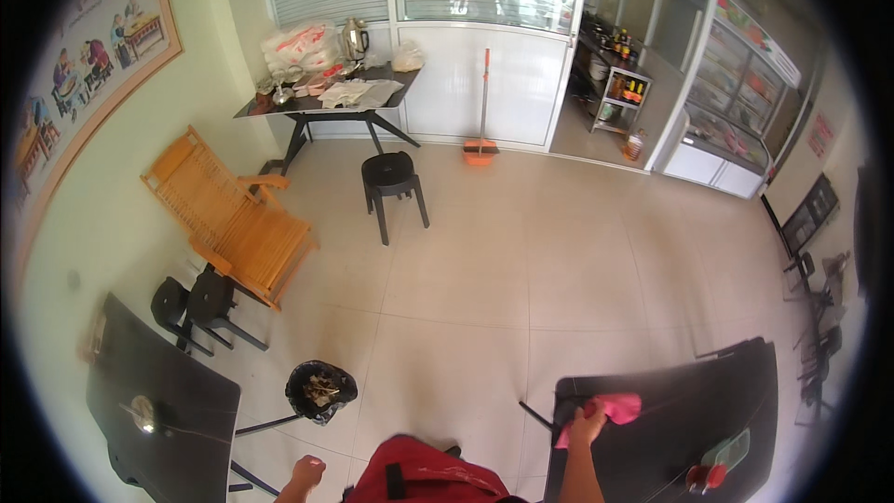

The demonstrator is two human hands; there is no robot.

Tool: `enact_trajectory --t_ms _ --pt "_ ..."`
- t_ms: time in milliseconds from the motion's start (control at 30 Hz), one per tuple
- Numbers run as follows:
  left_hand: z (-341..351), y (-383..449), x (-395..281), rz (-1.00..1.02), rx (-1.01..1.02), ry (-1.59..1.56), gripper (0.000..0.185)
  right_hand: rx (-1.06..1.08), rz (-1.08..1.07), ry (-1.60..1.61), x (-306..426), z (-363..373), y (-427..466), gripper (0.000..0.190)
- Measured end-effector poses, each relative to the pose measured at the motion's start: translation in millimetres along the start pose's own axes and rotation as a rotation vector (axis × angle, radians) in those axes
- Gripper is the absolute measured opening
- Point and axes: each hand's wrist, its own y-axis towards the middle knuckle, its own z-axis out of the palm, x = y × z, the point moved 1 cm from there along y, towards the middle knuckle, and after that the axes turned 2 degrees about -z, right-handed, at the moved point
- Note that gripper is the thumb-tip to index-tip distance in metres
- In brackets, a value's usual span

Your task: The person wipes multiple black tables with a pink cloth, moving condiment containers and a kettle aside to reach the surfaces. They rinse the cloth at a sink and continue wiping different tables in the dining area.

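My right hand [588,425] grips a pink cloth [617,408] and presses it on the near-left part of a black table [663,426] at the right. Part of the cloth hangs out below my fingers. On the same table, farther right, a clear greenish container [728,448] stands beside small red-topped jars [714,476]. My left hand [307,473] hangs low at my left side with its fingers curled in, and nothing shows in it. It is close to the edge of a second black table [167,405], which carries a small shiny glass item [143,413].
A bin [293,402] lined with a black bag holds waste on the tiled floor. Black stools [388,171] and a wooden reclining chair [230,223] stand at the left. At the back are a cluttered table [307,106], an orange dustpan [478,154], a kitchen doorway and a display fridge [726,154].
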Motion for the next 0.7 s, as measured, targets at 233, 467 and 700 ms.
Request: enact_trajectory --t_ms 233,467,700 --pt "-20 120 -28 -0.392 0.097 -0.043 0.031 0.39 0.104 0.527 164 82 147 0.044" --pt "-81 398 -220 0.438 0.119 0.608 0.031 0.327 0.287 0.415 142 97 251 0.052" --pt "-155 652 -644 0.624 -0.086 0.185 0.031 0.572 0.515 0.799 256 107 332 0.058"
